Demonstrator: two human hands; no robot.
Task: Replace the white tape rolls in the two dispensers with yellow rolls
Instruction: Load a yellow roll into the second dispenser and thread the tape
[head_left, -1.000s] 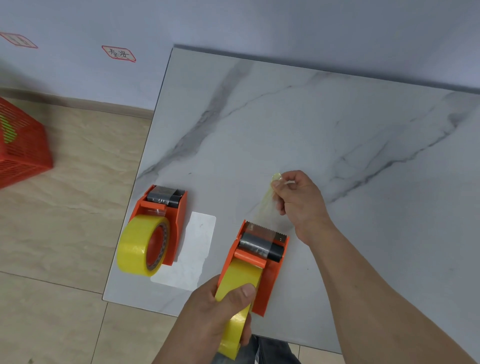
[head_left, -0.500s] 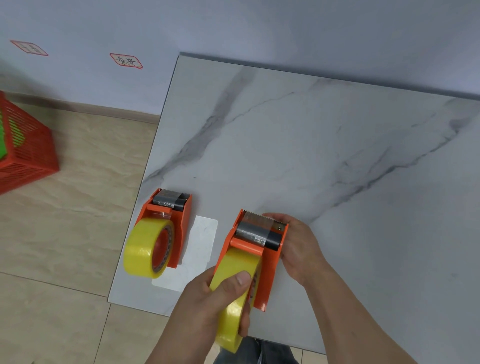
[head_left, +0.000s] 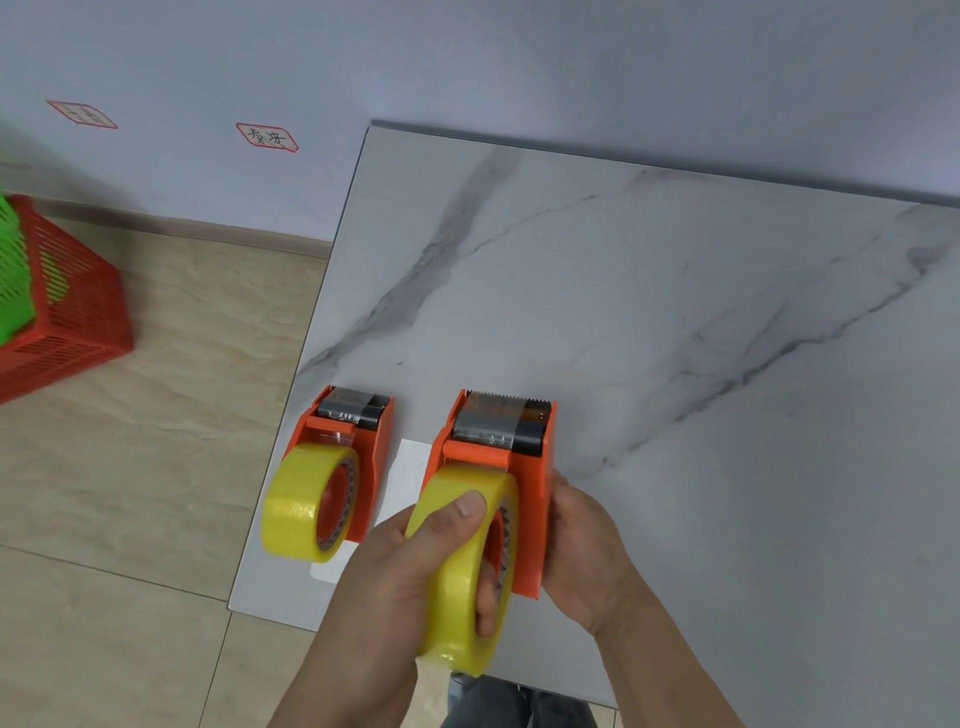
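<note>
Fingers (head_left: 480, 605) of the left hand (head_left: 395, 566) curl through the core of the near yellow roll (head_left: 462, 561), with the thumb pressed flat across its outer band, so that hand has a firm grip on the roll. On the other side, the right hand (head_left: 584, 545) wraps against the outer wall of the right dispenser (head_left: 530, 499), fingers bent around its side and steadying it; how far they reach underneath I cannot tell. That dispenser sits on the counter (head_left: 675, 338) near its front edge, its toothed blade pointing away from the person, and the yellow roll looks seated on the hub, hanging partly past the counter's edge. Just beside it to the left stands the left dispenser (head_left: 374, 452), untouched, with the other yellow roll (head_left: 306, 506) mounted on it. A white sheet (head_left: 408, 467) lies flat between and under the 2 dispensers. No white rolls are visible anywhere on the counter. A red basket (head_left: 67, 312) sits on the floor well off to the left. From what I can see, the job is nearly finished: both dispensers carry yellow tape, and what remains seems to be settling the right one and letting go.
</note>
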